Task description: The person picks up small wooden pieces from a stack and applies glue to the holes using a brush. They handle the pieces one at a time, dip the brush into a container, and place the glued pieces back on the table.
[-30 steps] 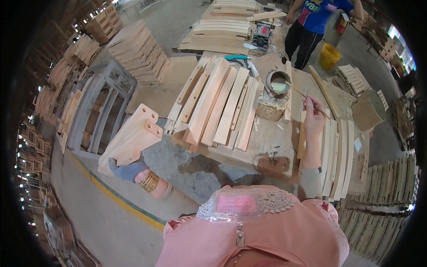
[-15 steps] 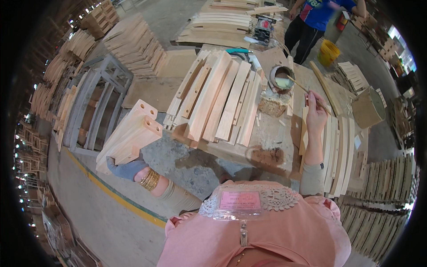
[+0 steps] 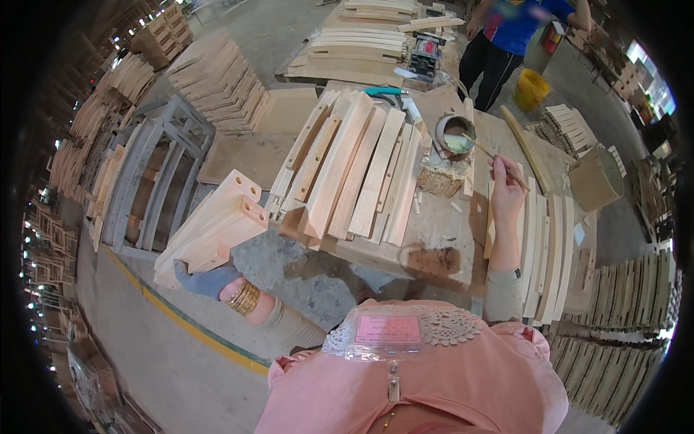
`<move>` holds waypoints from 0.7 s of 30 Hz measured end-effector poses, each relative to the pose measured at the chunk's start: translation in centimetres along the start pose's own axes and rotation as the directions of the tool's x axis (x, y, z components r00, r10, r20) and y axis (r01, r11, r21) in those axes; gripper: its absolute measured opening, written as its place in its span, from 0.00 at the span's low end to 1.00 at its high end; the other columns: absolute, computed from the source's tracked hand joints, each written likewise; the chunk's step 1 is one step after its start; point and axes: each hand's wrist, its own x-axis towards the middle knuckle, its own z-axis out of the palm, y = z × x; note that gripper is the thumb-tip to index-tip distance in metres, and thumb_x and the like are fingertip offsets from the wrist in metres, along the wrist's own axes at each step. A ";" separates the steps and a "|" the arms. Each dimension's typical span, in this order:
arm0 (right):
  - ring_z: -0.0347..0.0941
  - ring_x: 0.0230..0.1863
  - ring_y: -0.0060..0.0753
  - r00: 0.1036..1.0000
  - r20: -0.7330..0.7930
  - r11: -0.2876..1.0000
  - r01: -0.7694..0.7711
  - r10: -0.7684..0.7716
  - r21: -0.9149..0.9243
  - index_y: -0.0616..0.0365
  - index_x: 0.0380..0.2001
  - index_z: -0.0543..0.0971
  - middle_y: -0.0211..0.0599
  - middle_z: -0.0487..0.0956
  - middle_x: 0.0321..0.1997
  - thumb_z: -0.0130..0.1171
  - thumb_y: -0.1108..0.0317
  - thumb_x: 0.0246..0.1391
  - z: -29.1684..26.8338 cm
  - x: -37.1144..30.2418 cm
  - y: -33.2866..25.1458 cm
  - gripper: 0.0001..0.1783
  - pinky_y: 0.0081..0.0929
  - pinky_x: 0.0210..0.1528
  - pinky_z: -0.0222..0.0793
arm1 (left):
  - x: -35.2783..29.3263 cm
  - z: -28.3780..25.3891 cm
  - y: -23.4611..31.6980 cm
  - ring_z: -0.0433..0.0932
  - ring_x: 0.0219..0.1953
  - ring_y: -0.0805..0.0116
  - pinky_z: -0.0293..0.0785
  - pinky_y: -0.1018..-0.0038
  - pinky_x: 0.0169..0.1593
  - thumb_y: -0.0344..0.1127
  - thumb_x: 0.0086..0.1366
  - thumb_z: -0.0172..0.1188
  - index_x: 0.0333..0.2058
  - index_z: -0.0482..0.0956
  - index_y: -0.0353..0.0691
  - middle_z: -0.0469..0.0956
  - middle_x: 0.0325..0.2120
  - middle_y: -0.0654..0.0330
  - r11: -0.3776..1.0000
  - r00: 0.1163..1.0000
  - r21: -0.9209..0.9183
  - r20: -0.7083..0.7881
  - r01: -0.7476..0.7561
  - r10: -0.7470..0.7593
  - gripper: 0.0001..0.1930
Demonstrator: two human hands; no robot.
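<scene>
My gloved left hand [image 3: 207,280] is closed around two pale wooden pieces [image 3: 213,224], held together off the left edge of the table. Round holes show in their upper ends. My bare right hand [image 3: 508,186] grips a thin wooden stick [image 3: 486,150] over the table's right part. The stick's far end reaches the mouth of a round pot [image 3: 455,136] with pale, whitish glue-like liquid inside. Under the pot sits a rough, crusted block [image 3: 439,181]. Between my hands lies a row of long wooden parts [image 3: 361,170], some with drilled holes.
A turquoise-handled tool [image 3: 385,92] lies behind the row. More curved wooden slats [image 3: 546,253] rest at the right. A grey rack [image 3: 155,181] and stacked wood [image 3: 220,83] stand left. Across the table is another person [image 3: 499,43], near a yellow bucket [image 3: 530,90].
The view has shifted slightly. The stick's tip still sits at the pot, and my left hand keeps its hold on the wooden pieces with hardly any movement.
</scene>
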 end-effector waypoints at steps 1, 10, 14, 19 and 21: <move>0.73 0.36 0.20 1.000 -0.005 1.000 0.010 -0.010 0.007 0.63 0.39 0.76 0.34 0.78 0.34 0.54 0.70 0.55 0.0 0.0 0.1 0.10 0.16 0.38 0.67 | 0.1 0.0 -0.2 0.72 0.47 0.53 0.70 0.56 0.41 0.49 0.53 0.50 0.48 0.69 0.41 0.70 0.46 0.54 1.000 1.000 -0.008 0.002 0.011 -0.011 0.26; 0.71 0.32 0.17 0.999 -0.026 0.999 0.033 -0.033 0.020 0.61 0.36 0.78 0.28 0.77 0.31 0.55 0.72 0.54 0.1 0.1 0.7 0.08 0.14 0.33 0.64 | -0.7 0.4 0.0 0.70 0.49 0.52 0.68 0.55 0.45 0.49 0.54 0.51 0.50 0.67 0.41 0.69 0.49 0.54 0.998 0.998 -0.007 -0.026 0.055 -0.055 0.26; 0.68 0.29 0.15 0.997 -0.051 0.998 0.066 -0.065 0.011 0.62 0.36 0.78 0.27 0.76 0.28 0.56 0.71 0.53 0.1 0.3 1.1 0.08 0.14 0.32 0.63 | 0.1 0.3 -0.4 0.68 0.51 0.52 0.67 0.53 0.49 0.48 0.54 0.52 0.51 0.65 0.41 0.67 0.50 0.54 0.992 0.993 -0.043 0.010 0.121 -0.120 0.27; 0.68 0.29 0.14 0.998 -0.047 0.999 0.050 -0.051 -0.011 0.63 0.35 0.79 0.27 0.77 0.28 0.56 0.71 0.53 0.4 0.3 0.2 0.08 0.15 0.31 0.64 | -1.2 1.6 0.2 0.68 0.52 0.52 0.66 0.55 0.51 0.48 0.55 0.51 0.53 0.64 0.41 0.67 0.50 0.53 0.992 0.994 -0.099 0.082 0.078 -0.070 0.28; 0.68 0.29 0.14 0.998 -0.066 1.000 0.006 -0.006 0.000 0.63 0.35 0.79 0.28 0.77 0.28 0.57 0.71 0.53 0.5 0.0 0.0 0.08 0.15 0.30 0.64 | -1.6 2.1 0.2 0.68 0.51 0.52 0.67 0.55 0.51 0.48 0.56 0.50 0.53 0.64 0.40 0.67 0.50 0.52 0.992 0.990 -0.091 0.117 0.085 -0.074 0.28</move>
